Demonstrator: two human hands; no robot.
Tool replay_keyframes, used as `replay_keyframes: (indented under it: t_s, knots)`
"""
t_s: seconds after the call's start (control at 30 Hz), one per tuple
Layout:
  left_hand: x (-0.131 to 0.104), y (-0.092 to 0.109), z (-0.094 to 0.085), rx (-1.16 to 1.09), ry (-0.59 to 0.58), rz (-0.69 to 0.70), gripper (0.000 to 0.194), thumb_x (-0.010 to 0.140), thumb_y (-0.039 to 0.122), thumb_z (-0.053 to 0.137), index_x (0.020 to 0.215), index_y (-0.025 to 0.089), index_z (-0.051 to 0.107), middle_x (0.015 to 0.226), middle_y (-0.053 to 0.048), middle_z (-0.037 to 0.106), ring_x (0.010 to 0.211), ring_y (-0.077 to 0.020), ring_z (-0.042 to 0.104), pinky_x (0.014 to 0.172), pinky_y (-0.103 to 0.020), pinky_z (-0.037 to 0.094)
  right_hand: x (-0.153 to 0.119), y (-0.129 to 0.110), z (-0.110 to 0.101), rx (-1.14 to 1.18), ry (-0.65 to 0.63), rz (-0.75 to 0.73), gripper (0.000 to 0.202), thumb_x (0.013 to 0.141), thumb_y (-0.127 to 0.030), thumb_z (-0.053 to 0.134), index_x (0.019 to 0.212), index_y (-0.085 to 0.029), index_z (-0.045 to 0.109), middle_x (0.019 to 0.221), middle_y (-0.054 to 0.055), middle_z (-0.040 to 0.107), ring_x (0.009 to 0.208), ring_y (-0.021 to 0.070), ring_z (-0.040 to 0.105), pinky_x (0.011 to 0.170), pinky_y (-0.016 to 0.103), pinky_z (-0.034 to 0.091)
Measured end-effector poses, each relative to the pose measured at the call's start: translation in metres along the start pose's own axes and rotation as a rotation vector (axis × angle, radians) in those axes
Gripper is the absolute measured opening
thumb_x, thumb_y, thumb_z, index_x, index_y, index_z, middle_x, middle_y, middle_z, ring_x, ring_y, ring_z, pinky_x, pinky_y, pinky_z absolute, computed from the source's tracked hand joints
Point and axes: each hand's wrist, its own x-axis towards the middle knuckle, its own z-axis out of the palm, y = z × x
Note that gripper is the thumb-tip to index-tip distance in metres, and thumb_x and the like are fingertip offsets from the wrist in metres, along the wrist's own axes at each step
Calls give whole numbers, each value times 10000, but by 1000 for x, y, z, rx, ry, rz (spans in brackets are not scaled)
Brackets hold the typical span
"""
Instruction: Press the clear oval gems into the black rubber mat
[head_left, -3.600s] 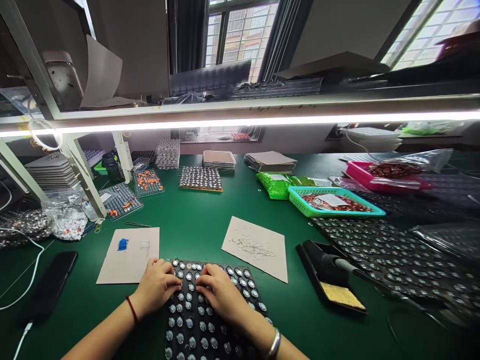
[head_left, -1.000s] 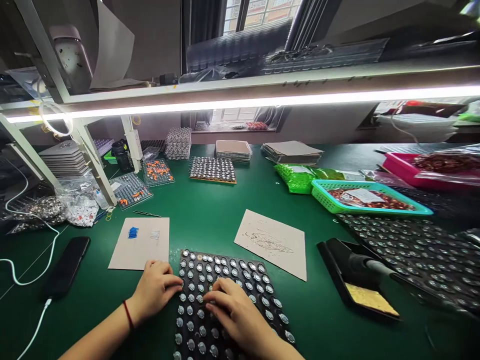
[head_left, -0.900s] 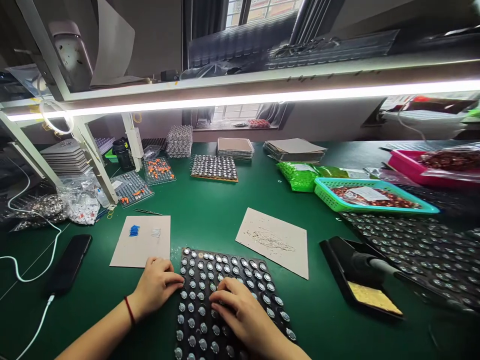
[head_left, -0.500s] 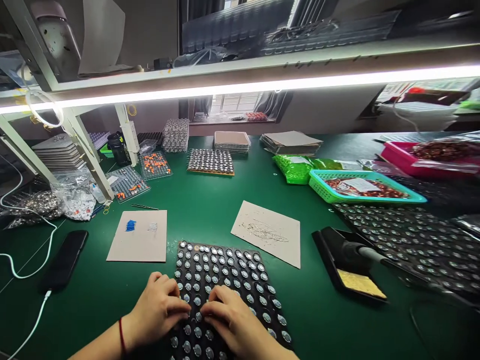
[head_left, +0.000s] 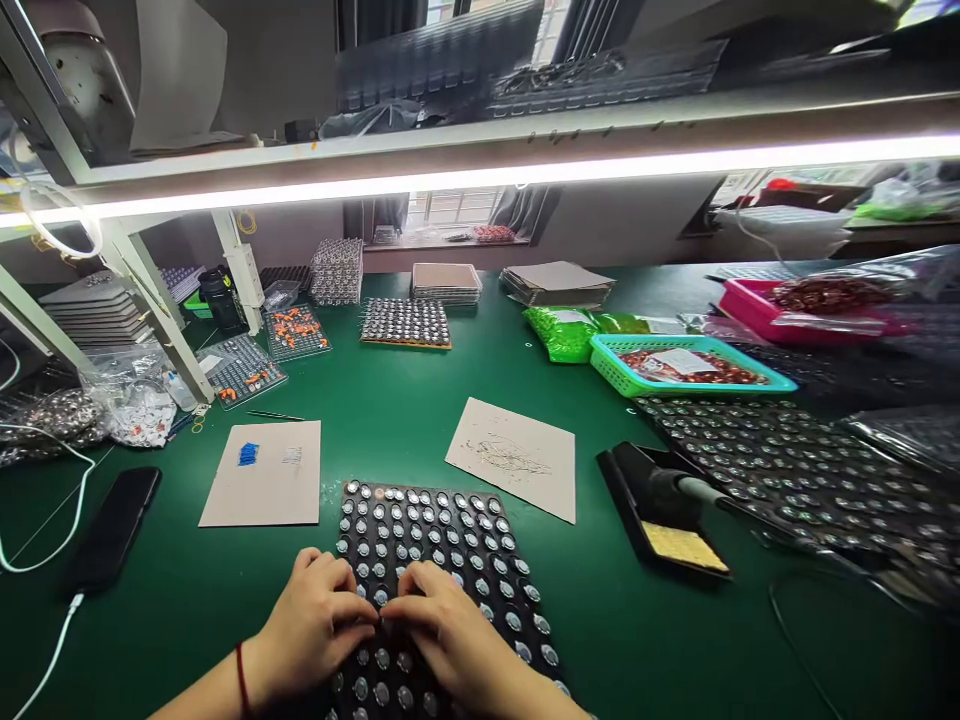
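Observation:
A black board [head_left: 480, 507] with rows of round silver pieces lies on the green table at the bottom middle. Over its left part, my left hand [head_left: 319, 610] has its fingers closed, thumb and fingertips together. My right hand [head_left: 442, 625] is also closed, its fingertips meeting those of my left hand above the board. Whatever is between the fingertips is too small to make out. Behind the board lie a card with blue and silvery bits [head_left: 281, 490] on the left and a card with thin wire-like pieces [head_left: 517, 455] on the right.
A black phone [head_left: 116, 525] with a white cable lies at the left. To the right are a soldering iron stand [head_left: 660, 510], a turquoise basket [head_left: 607, 372] and another dark board [head_left: 780, 470]. Trays stand at the back; a lit shelf [head_left: 480, 150] spans above.
The view has shifted slightly to the right. My right hand has moved closer to my left, so their fingertips now meet over the board.

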Motion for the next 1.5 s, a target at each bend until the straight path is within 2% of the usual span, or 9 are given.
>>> replay_keyframes:
  t_s: [0.1, 0.23, 0.57, 0.8, 0.9, 1.07, 1.2, 1.3, 1.5]
  knots:
    - [3, 4, 4, -2, -1, 18, 171, 836, 214, 769, 943, 346, 759, 838, 22, 635, 822, -163, 551, 807, -349, 336, -2, 5, -19, 35, 51, 59, 336, 891, 61, 528, 1034, -148, 749, 970, 88, 615, 928, 210, 609, 831, 339, 523]
    - [7, 6, 8, 2, 1, 40, 134, 832, 248, 779, 928, 338, 756, 827, 33, 626, 789, -147, 549, 807, -352, 324, -8, 9, -33, 18, 71, 149, 209, 939, -12, 557, 974, -126, 728, 949, 87, 609, 917, 223, 610, 826, 359, 532]
    - [9, 8, 11, 32, 49, 60, 62, 850, 234, 749, 837, 294, 745, 790, 28, 612, 782, -155, 526, 827, -366, 316, -6, 4, -16, -98, 46, 203, 147, 867, -20, 695, 894, -159, 735, 951, 74, 624, 922, 250, 592, 840, 412, 509]
    - [15, 9, 9, 17, 56, 71, 188, 799, 232, 809, 946, 335, 753, 826, 29, 627, 793, -159, 542, 813, -354, 326, -8, 8, -18, -115, 25, 158, 233, 880, 27, 638, 923, -158, 773, 950, 87, 628, 923, 241, 589, 822, 383, 499]
    - [19, 12, 11, 21, 47, 107, 139, 842, 252, 771, 943, 348, 756, 818, 28, 619, 794, -157, 535, 825, -358, 320, -12, 7, -20, -111, 22, 143, 223, 887, 9, 650, 941, -166, 778, 961, 87, 627, 929, 234, 590, 828, 378, 498]
    - [23, 18, 17, 44, 31, 152, 98, 918, 283, 677, 906, 334, 760, 808, 17, 609, 777, -159, 497, 812, -368, 299, -20, 3, -19, -106, 20, 153, 171, 806, -32, 780, 887, -183, 775, 955, 72, 625, 924, 245, 595, 828, 399, 501]
    - [25, 20, 19, 45, 28, 138, 70, 901, 293, 700, 867, 305, 760, 812, 13, 609, 785, -162, 497, 825, -377, 295, -24, 3, -18, -109, 9, 142, 224, 841, -5, 718, 907, -207, 789, 948, 69, 621, 922, 243, 592, 818, 393, 501]
    - [27, 19, 15, 34, 12, 119, 28, 861, 291, 753, 876, 313, 762, 812, 21, 613, 790, -161, 510, 823, -371, 303, -26, 5, -21, -99, 5, 135, 225, 854, -11, 708, 942, -202, 788, 946, 70, 619, 919, 239, 594, 823, 390, 506]
    - [25, 16, 4, 10, -3, 81, 92, 853, 228, 759, 910, 300, 762, 830, 14, 621, 818, -164, 539, 834, -363, 321, -37, 1, -28, -69, 13, 159, 200, 853, 7, 702, 932, -166, 766, 960, 73, 617, 926, 223, 606, 835, 369, 519]
